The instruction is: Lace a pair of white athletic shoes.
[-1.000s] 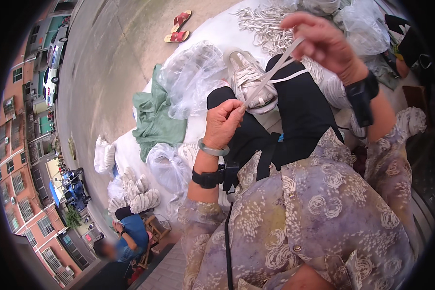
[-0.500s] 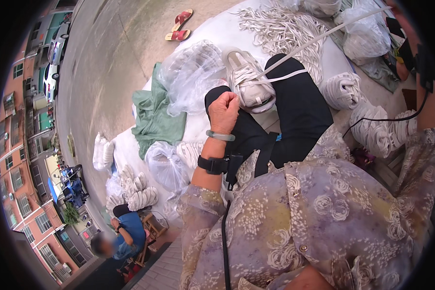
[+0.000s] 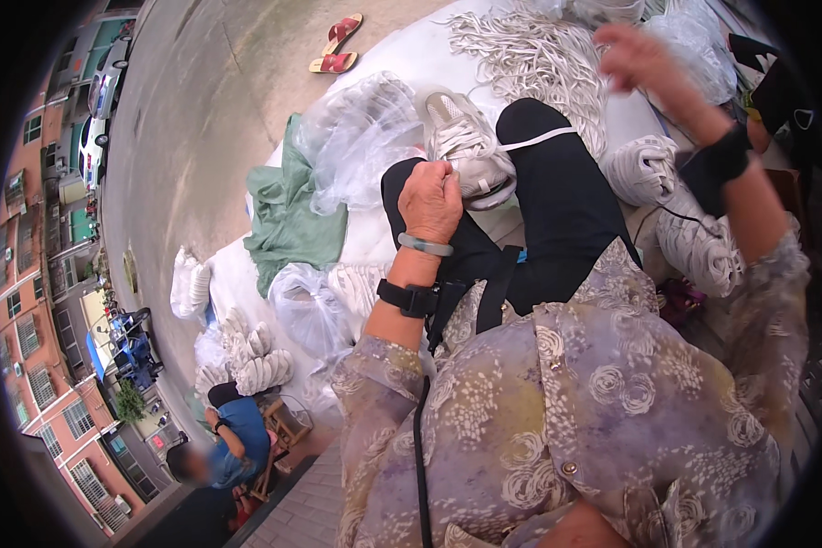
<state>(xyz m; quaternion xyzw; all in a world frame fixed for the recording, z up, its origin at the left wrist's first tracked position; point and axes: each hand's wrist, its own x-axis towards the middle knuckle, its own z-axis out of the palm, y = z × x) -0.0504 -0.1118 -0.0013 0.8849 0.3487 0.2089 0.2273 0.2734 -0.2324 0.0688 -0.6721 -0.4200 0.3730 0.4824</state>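
A pale grey-white sneaker (image 3: pixel 467 146) sits between my knees, its laces partly threaded. My left hand (image 3: pixel 432 203) is closed in a fist against the near left side of the sneaker; whatever its fingers grip is hidden. From the sneaker a flat white shoelace (image 3: pixel 541 139) runs across the black trouser leg (image 3: pixel 557 196) on the right. My right hand (image 3: pixel 644 68) is raised at the upper right, blurred, its fingers loosely apart with no lace seen in them. Beneath it spreads a pile of loose white laces (image 3: pixel 534 64).
Left of my knees lie a clear plastic bag (image 3: pixel 361 137) and a green cloth (image 3: pixel 297 215). Bundled white laces (image 3: pixel 644 171) lie to the right. Red slippers (image 3: pixel 336 62) rest beyond the white sheet. A person in blue (image 3: pixel 242 434) sits at the lower left.
My right hand has come inward from the far upper right. The lace, stretched taut toward it before, now lies slack over my right leg. My left hand stays by the sneaker.
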